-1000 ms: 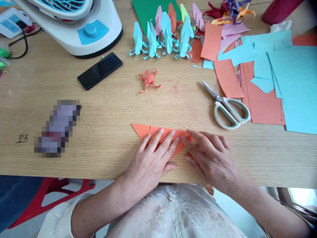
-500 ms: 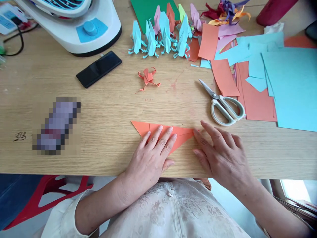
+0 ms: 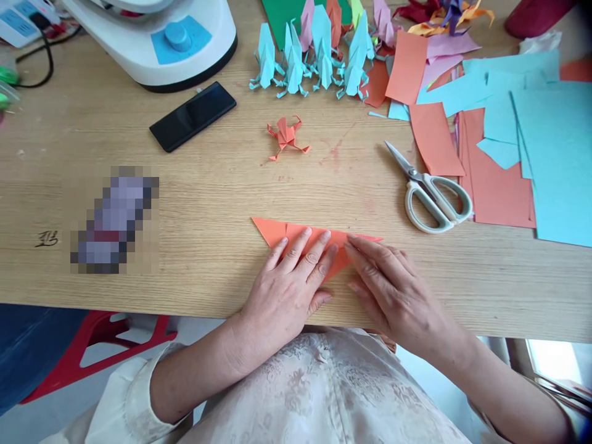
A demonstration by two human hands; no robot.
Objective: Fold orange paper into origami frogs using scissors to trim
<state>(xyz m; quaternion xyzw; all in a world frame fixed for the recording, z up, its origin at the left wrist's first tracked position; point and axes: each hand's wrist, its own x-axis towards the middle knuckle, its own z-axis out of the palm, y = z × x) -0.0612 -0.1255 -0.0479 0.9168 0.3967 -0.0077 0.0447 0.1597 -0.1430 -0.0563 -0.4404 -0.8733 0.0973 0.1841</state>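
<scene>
An orange sheet of origami paper [image 3: 269, 230], folded into a triangle, lies flat near the front edge of the table with its long side away from me. My left hand [image 3: 291, 271] rests palm down on its middle, fingers stretched out and slightly apart. The fingertips of my right hand [image 3: 393, 277] press on the right part of the triangle, fingers extended and lying close together. Part of the paper is hidden under both hands. Beyond it sits a small orange folded paper figure [image 3: 285, 137] with thin bent limbs.
White-handled scissors [image 3: 428, 191] lie at the right, beside orange sheets [image 3: 499, 185] and blue sheets [image 3: 562, 166]. Several blue paper figures [image 3: 324, 55] stand at the back. On the left are a black phone [image 3: 193, 117], a blurred-out object [image 3: 115, 219] and a white appliance [image 3: 203, 49].
My right hand has slid left along the triangle, from its right tip toward my left hand. The left hand stays on the paper. The whole view has shifted slightly.
</scene>
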